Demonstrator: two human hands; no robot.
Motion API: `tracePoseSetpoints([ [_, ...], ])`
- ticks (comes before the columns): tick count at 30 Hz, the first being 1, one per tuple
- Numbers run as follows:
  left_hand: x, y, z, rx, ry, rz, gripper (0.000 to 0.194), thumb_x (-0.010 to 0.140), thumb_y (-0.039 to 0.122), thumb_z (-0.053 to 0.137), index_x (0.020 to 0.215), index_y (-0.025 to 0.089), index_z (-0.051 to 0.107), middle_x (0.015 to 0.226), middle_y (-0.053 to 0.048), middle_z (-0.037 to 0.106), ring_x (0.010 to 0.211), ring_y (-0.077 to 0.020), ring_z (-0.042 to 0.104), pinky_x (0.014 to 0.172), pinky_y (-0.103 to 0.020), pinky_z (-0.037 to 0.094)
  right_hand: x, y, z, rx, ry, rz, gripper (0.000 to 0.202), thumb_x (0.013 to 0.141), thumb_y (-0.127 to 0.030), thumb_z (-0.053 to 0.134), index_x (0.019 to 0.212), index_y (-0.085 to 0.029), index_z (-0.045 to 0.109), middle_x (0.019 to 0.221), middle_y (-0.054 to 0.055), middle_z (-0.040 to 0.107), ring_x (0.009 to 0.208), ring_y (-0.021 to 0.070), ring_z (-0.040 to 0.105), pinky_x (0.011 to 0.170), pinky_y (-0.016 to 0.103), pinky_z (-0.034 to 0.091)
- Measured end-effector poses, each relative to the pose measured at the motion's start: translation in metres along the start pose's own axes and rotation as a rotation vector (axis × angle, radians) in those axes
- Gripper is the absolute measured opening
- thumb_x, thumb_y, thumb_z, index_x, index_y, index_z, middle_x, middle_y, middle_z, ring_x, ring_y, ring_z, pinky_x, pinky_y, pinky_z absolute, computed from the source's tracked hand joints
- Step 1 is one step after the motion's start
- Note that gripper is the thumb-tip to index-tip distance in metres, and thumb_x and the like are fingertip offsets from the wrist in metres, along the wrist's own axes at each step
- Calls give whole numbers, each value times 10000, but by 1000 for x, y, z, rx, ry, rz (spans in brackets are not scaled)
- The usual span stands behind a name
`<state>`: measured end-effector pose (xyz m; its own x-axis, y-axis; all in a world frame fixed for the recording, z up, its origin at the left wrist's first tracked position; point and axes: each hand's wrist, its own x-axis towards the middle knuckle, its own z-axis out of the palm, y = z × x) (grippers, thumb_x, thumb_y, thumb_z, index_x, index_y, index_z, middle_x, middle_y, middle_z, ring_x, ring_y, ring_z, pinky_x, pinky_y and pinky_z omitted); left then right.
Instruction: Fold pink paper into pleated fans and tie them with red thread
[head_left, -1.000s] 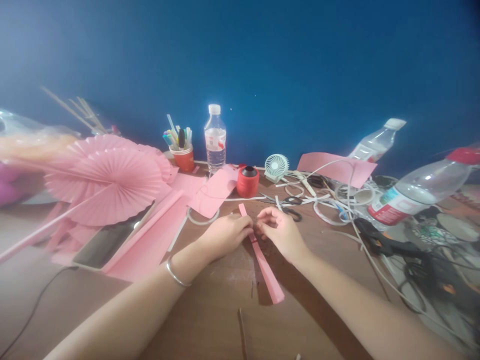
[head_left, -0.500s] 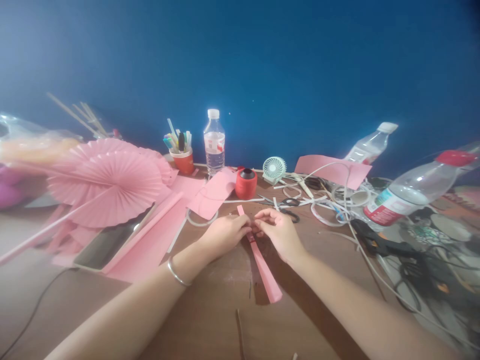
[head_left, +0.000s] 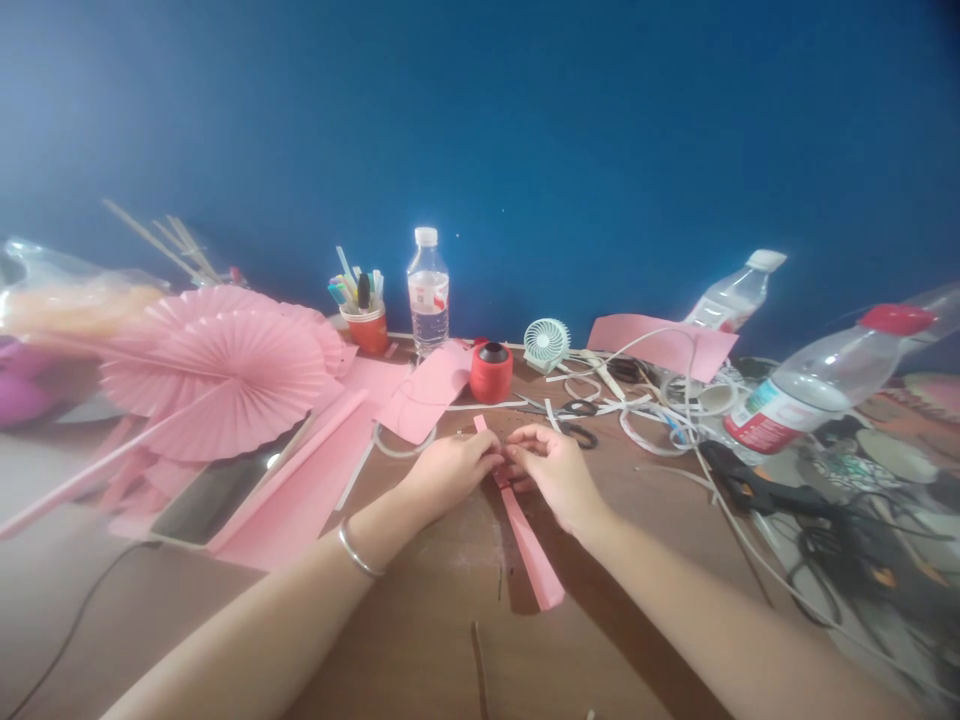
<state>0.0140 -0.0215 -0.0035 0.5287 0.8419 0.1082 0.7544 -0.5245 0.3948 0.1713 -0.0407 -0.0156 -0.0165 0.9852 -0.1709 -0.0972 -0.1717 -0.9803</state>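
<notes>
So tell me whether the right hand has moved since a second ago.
Yes, slightly. The right hand has closed in leftward along the pink folded strip, now meeting the left hand; earlier a gap showed.

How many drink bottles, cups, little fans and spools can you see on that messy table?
Clear plastic water bottles: 3, one upright, two tipped over on the right
Orange paper cup of pens: 1
Small white desk fan: 1
Red thread spool: 1
Total: 6

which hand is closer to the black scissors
Right. The right hand lies just in front of the black scissors, its fingers almost reaching them. The left hand sits farther left, across the pink paper strip.
</notes>
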Motion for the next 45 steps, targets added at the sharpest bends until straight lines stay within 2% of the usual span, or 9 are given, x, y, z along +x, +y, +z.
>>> tracePoseSetpoints([
  [9,-2,1,3,-68,32,-1,77,838,283,455,840,216,492,774,14,604,699,-152,572,630,-252,410,-4,-2,7,233,-12,134,177,637,-229,654,762,-180,538,633,-19,624,516,134,620,475,231,499],
  [14,-8,6,-3,-163,309,50,150,853,244,404,731,183,467,834,-33,544,829,-158,506,752,-275,400,-4,-1,4,329,-28,148,238,596,-228,696,752,-175,525,637,-16,635,536,131,623,522,240,494],
  [16,-12,7,-8,-221,393,42,198,864,228,355,701,178,458,795,-33,524,775,-143,492,726,-262,398,-5,-1,3,336,-33,158,240,592,-227,698,743,-174,519,630,-14,636,550,138,630,539,247,494],
  [18,-16,8,-11,-241,323,32,256,857,216,338,628,176,445,658,-3,496,632,-118,463,627,-238,383,-5,-1,2,331,-32,161,234,599,-225,691,745,-175,515,632,-10,639,568,148,638,552,254,493],
  [20,-18,8,-13,-199,147,3,295,828,205,365,543,173,433,530,24,450,515,-101,408,521,-226,327,-5,-1,2,335,-32,159,230,609,-221,684,756,-177,513,649,-7,645,582,153,643,566,262,494],
  [24,-18,11,-9,-136,-58,-77,198,748,220,474,570,174,548,559,16,556,506,-108,463,490,-227,301,-5,-1,2,351,-33,163,222,617,-223,679,758,-177,514,659,-6,647,579,148,640,595,277,496],
  [31,-14,13,-1,-210,13,-162,174,767,329,535,726,208,653,705,-6,654,627,-159,566,586,-267,397,-2,0,0,390,-20,157,214,613,-220,685,748,-179,524,666,-5,647,624,153,639,598,277,498],
  [40,-9,9,3,-498,43,-134,178,716,276,619,871,191,637,825,-6,656,699,-142,570,651,-261,449,-3,0,-1,422,-63,143,204,620,-238,688,742,-178,536,660,1,643,595,151,631,572,277,497],
  [45,-9,10,6,-566,85,-134,72,733,207,598,790,183,635,783,5,649,696,-129,566,660,-248,445,-3,1,-3,487,-92,144,185,622,-226,684,741,-189,549,660,-16,647,581,120,615,545,221,455],
])
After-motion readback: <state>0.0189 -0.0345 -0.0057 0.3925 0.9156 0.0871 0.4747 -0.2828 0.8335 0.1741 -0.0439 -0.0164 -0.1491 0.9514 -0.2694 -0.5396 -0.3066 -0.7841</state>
